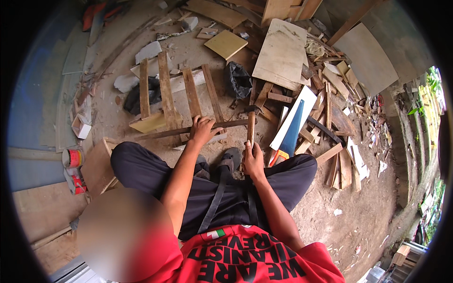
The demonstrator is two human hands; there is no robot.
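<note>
My right hand (253, 159) is closed around the wooden handle of a hammer (251, 129), its dark head pointing away from me. Beside the hammer head ends a long thin wooden strip (170, 134), lying crosswise in front of my feet. My left hand (203, 130) grips this strip near its middle, fingers bent over it. Several narrow wooden slats (191, 94) run away from me side by side, their near ends at the strip. Whether they are fastened to it, I cannot tell. A yellowish wood piece (153, 123) lies under the slats at the left.
Right of the hammer, a handsaw (293, 126) with a blue blade rests on a white board (307, 100) beside a heap of wood offcuts (337, 118). Farther off are a black bag (238, 79) and a large pale panel (282, 52). Red cans (73, 158) stand at the left.
</note>
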